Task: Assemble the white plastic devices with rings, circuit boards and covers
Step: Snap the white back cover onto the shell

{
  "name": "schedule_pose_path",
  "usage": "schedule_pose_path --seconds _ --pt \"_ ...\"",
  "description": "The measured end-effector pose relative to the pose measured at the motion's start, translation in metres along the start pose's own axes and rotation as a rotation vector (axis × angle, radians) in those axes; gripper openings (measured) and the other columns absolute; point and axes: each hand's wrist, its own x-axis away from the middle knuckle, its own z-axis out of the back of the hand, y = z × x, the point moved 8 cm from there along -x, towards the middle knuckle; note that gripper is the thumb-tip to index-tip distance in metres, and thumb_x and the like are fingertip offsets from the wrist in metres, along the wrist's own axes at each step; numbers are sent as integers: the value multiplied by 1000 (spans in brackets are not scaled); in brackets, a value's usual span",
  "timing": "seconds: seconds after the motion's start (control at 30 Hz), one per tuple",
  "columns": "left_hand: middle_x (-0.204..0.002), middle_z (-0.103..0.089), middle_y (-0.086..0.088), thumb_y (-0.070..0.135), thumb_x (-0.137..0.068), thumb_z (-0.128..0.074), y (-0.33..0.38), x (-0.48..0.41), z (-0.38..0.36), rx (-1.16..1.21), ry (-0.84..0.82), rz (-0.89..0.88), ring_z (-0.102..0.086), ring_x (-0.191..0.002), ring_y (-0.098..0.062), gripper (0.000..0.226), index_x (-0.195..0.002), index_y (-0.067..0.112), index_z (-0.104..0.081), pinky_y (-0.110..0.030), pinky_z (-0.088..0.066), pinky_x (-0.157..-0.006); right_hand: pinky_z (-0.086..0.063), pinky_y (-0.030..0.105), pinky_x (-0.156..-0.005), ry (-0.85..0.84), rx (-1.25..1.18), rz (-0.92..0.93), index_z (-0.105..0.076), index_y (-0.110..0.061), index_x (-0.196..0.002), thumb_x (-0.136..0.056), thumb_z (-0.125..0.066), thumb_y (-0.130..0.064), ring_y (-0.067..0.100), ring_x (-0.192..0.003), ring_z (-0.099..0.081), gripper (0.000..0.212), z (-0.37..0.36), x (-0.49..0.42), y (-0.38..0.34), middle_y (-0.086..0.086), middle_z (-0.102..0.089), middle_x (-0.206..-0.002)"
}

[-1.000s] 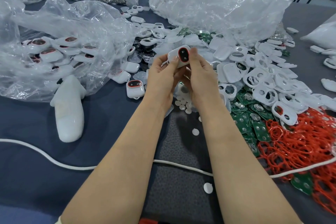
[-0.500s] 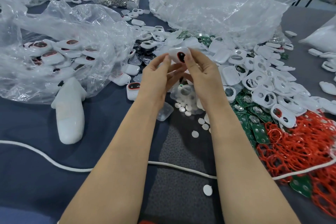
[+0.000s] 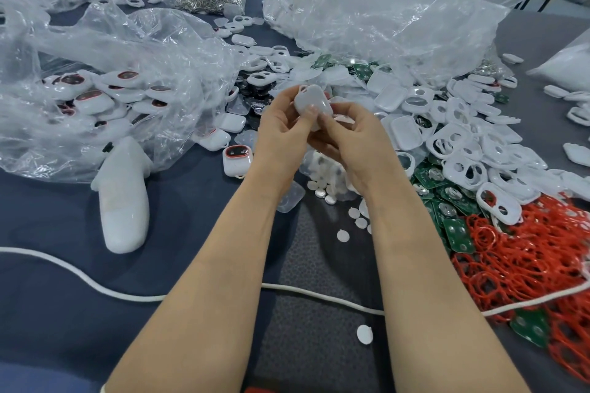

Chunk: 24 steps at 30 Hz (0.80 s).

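Observation:
Both hands hold one white plastic device [image 3: 311,102] above the middle of the table, its plain white back turned toward me. My left hand [image 3: 281,134] pinches its left side with thumb and fingers. My right hand [image 3: 354,137] grips its lower right edge. An assembled device with a red ring [image 3: 237,159] lies on the cloth left of my left wrist. White covers with cut-outs [image 3: 463,166], green circuit boards [image 3: 453,201] and a heap of red rings [image 3: 523,252] lie to the right.
A clear bag of finished devices [image 3: 95,96] sits at the left, with a white tool [image 3: 123,198] in front of it. A large crumpled bag [image 3: 383,16] lies at the back. Small white discs [image 3: 343,234] are scattered near my wrists. A white cord [image 3: 95,284] crosses the dark cloth.
The device has been turned over in my hands: its dark red-ringed face showed a second ago, and now its plain white back faces me. The hands stay in the same place.

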Motion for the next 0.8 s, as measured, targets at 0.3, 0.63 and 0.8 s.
schedule_pose_path --seconds 0.3,0.63,0.8 --pt "-102 -66 -1 0 -98 -48 5 0 0 -79 43 -80 -62 -96 -14 20 -106 17 -54 -28 -52 -91 -57 30 -73 115 -20 6 -58 -11 -92 -92 -62 -13 20 -81 -68 4 -2 -5 9 12 -68 -90" --pt "-104 -63 4 14 -90 -64 8 -4 10 -664 55 -137 -56 -77 5 34 -123 20 -58 0 -41 -68 -56 38 -84 89 464 203 -66 -20 -107 -91 -60 -9 21 -92 -68 20 10 1 -16 5 -70 -100" --pt "-86 -63 1 14 -89 -63 13 1 10 -812 92 -174 -64 -81 -19 12 -101 15 -60 -16 -45 -66 -50 39 -93 128 710 241 -65 -17 -120 -92 -57 -13 21 -102 -64 29 6 3 -20 6 -70 -108"
